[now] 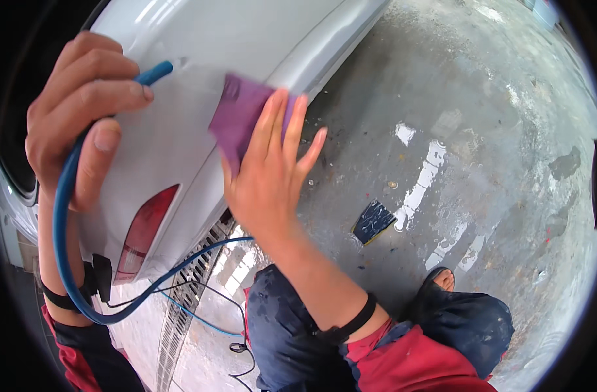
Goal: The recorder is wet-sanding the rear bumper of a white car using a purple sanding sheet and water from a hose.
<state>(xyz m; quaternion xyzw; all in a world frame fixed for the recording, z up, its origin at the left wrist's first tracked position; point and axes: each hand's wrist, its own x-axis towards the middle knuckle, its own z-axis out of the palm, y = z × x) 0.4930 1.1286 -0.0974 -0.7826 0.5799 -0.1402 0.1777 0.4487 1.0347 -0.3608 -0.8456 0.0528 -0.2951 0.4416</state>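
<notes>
My left hand is closed round a blue hose, whose open end points over the silver-white car body panel. From that hand the hose loops down past my forearm and runs off behind my right arm. With fingers stretched out, my right hand presses a purple sheet of sandpaper flat on the panel near its edge. A small mark lies on the paint just past the hose end. The red tail light sits below, between my two arms.
A dark rectangular piece lies on the wet grey floor. A slotted drain grate runs beneath the car's corner, crossed by a thin black cable. My bent knees and one sandalled foot are below.
</notes>
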